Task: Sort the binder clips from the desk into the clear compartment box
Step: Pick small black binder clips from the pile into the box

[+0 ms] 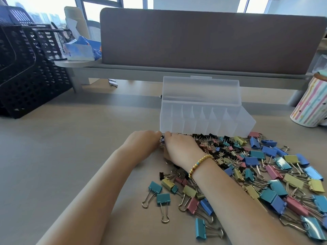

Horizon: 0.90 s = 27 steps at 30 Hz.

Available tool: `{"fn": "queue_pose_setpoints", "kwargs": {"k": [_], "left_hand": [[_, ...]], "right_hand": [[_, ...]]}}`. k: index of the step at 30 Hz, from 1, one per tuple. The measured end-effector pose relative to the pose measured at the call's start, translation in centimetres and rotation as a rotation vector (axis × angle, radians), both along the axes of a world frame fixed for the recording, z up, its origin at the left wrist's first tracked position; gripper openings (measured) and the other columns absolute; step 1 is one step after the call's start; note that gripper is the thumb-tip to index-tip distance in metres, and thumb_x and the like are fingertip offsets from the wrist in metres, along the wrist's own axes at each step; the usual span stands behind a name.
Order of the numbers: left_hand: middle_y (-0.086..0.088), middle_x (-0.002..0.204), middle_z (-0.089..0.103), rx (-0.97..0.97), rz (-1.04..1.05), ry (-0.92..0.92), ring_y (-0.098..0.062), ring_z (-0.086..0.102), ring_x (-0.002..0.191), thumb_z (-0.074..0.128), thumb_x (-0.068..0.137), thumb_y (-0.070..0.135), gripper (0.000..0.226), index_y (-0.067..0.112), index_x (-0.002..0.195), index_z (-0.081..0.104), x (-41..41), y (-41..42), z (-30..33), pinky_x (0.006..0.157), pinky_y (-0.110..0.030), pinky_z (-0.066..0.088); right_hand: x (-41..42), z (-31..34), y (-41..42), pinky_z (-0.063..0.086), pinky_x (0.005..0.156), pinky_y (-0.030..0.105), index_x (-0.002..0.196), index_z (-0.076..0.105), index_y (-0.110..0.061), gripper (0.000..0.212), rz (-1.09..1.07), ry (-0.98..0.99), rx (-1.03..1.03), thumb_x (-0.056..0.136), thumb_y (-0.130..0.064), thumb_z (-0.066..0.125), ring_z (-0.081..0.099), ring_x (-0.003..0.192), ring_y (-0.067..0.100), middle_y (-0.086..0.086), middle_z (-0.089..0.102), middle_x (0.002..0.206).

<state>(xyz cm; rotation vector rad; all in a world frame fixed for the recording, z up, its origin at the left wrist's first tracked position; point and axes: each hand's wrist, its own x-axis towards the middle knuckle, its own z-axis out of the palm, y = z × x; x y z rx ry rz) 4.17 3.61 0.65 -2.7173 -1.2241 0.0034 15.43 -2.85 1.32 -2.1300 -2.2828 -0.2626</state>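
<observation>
A: From the head view, where are we?

B: Both hands meet at the pile's ten o'clock edge; our left hand [141, 142] and right hand [178, 147] curl over small binder clips [247, 167]. Whether they pinch any, we cannot tell.

A: Next?

B: The clear compartment box [203, 121], at twelve o'clock, looks empty; we judge we must lift one kind in.

The box [203, 121] sits on the desk [70, 138], lid up, in front of the screen [203, 41]. The clips [256, 170] lie in a heap just before it and to the right. Both hands [159, 147] meet at the heap's left end, near the box's left corner. Baskets [26, 68] stand far left, a cup [311, 103] far right.
</observation>
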Motion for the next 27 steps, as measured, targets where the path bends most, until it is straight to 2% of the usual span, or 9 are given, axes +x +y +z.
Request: {"fn": "queue_pose_setpoints", "kwargs": {"k": [2, 5, 9, 12, 15, 17, 19, 24, 27], "left_hand": [[-0.01, 0.095, 0.06, -0.039, 0.029, -0.126, -0.03, 0.058, 0.085, 0.039, 0.098, 0.02, 0.009, 0.014, 0.097, 0.045, -0.2, 0.3, -0.2, 0.064, -0.03, 0.038], [-0.004, 0.069, 0.054, -0.24, 0.155, -0.637, -0.024, 0.047, 0.061, 0.042, 0.096, 0.024, 0.019, 0.013, 0.081, 0.044, -0.6, 0.5, 0.4, 0.053, -0.028, 0.033], [0.003, 0.05, 0.037, -1.018, 0.362, -1.483, -0.008, 0.03, 0.036, 0.038, 0.098, 0.024, 0.033, 0.016, 0.066, 0.037, -1.1, 0.0, 1.7, 0.033, -0.013, 0.019], [0.007, 0.043, 0.028, -1.405, 0.372, -1.816, -0.002, 0.023, 0.03, 0.039, 0.098, 0.032, 0.04, 0.02, 0.06, 0.032, -1.5, -0.3, 1.8, 0.027, -0.012, 0.01], [0.006, 0.048, 0.032, -1.495, 0.363, -1.963, -0.001, 0.028, 0.031, 0.038, 0.097, 0.025, 0.035, 0.018, 0.064, 0.036, -1.6, -0.2, 1.6, 0.025, -0.01, 0.011], [0.004, 0.055, 0.04, -1.48, 0.37, -1.967, 0.0, 0.032, 0.031, 0.038, 0.099, 0.021, 0.03, 0.015, 0.07, 0.041, -1.3, -0.5, 1.7, 0.024, -0.009, 0.014], [0.001, 0.063, 0.045, -1.363, 0.369, -1.864, 0.0, 0.036, 0.033, 0.038, 0.1, 0.017, 0.023, 0.01, 0.082, 0.051, -0.9, -0.7, 1.6, 0.025, -0.009, 0.018], [0.003, 0.064, 0.049, -0.465, 0.307, -0.92, -0.01, 0.041, 0.047, 0.041, 0.097, 0.02, 0.024, 0.019, 0.108, 0.062, -1.2, -0.1, 0.9, 0.043, -0.017, 0.034], [-0.005, 0.105, 0.065, -0.233, 0.262, -0.393, -0.023, 0.06, 0.091, 0.047, 0.094, 0.039, 0.033, 0.023, 0.122, 0.053, -1.4, -0.3, 0.8, 0.074, -0.029, 0.045]], "right_hand": [[-0.1, -0.1, 0.0, 0.043, 0.075, 0.034, 0.121, 0.042, -0.002, 0.028, 0.002, 0.005, 0.011, 0.095, -0.013, 0.041, 0.058, 0.106, 0.031, 0.014, 0.058, 0.118], [0.1, -0.2, 0.2, 0.036, 0.067, 0.033, 0.117, 0.043, -0.002, 0.024, 0.004, -0.008, 0.026, 0.093, -0.002, 0.039, 0.06, 0.1, 0.032, 0.015, 0.06, 0.111], [0.9, -0.2, 0.8, 0.04, 0.064, 0.031, 0.109, 0.046, -0.002, 0.018, -0.035, 0.179, -0.009, 0.093, 0.002, 0.041, 0.061, 0.089, 0.031, 0.013, 0.06, 0.099], [1.7, 0.8, 1.0, 0.04, 0.048, 0.013, 0.101, 0.052, -0.004, 0.022, -0.151, 0.777, 0.004, 0.101, -0.02, 0.037, 0.051, 0.059, 0.009, 0.001, 0.054, 0.076], [3.0, 1.8, 0.9, 0.028, 0.035, 0.01, 0.088, 0.049, -0.009, 0.022, -0.328, 1.705, -0.073, 0.101, -0.024, 0.039, 0.038, 0.047, 0.005, -0.001, 0.043, 0.066], [3.6, 2.1, 0.7, 0.02, 0.03, 0.008, 0.079, 0.039, -0.011, 0.024, -0.366, 2.238, -0.15, 0.1, -0.021, 0.04, 0.034, 0.037, 0.003, 0.001, 0.038, 0.062], [3.9, 2.0, 0.8, 0.017, 0.028, 0.007, 0.078, 0.034, -0.013, 0.024, -0.388, 2.382, -0.153, 0.1, -0.021, 0.041, 0.032, 0.034, 0.002, 0.003, 0.04, 0.063], [3.8, 1.9, 1.1, 0.017, 0.029, 0.007, 0.08, 0.043, -0.011, 0.018, -0.269, 2.264, -0.168, 0.099, -0.013, 0.042, 0.031, 0.033, 0.0, 0.001, 0.041, 0.066], [3.8, 1.9, 0.9, 0.019, 0.029, 0.009, 0.092, 0.053, -0.006, 0.014, -0.258, 2.161, -0.174, 0.098, -0.004, 0.04, 0.032, 0.035, 0.0, 0.003, 0.043, 0.069]]}}
